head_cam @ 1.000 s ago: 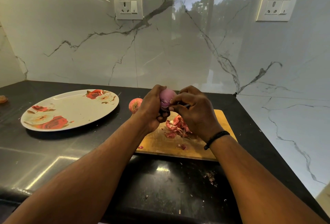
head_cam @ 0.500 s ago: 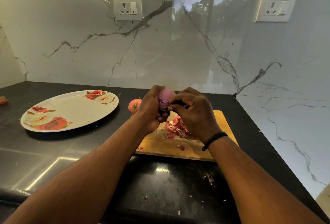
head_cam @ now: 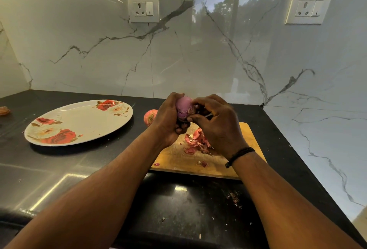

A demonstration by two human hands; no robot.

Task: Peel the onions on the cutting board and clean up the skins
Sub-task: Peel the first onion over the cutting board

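Note:
A peeled purple onion [head_cam: 183,106] is held up over the wooden cutting board [head_cam: 174,161]. My left hand [head_cam: 166,123] grips it from the left and below. My right hand [head_cam: 216,127] is curled close against the onion's right side, thumb tip on its lower part; a thin sliver that looks like a small knife blade [head_cam: 208,115] shows between its fingers. A heap of reddish onion skins [head_cam: 195,141] lies on the board under my hands. A second, unpeeled reddish onion [head_cam: 150,116] sits on the counter just left of the board, partly hidden by my left hand.
A large oval plate with rose print [head_cam: 79,121] lies on the black counter to the left. A scrap of onion skin [head_cam: 4,110] sits at the far left edge. Small skin bits [head_cam: 234,199] dot the counter in front of the board. Marble walls close the back and right.
Both hands have stayed in place over the board. The onion has turned slightly in my left hand and my right fingers have shifted a little on its side.

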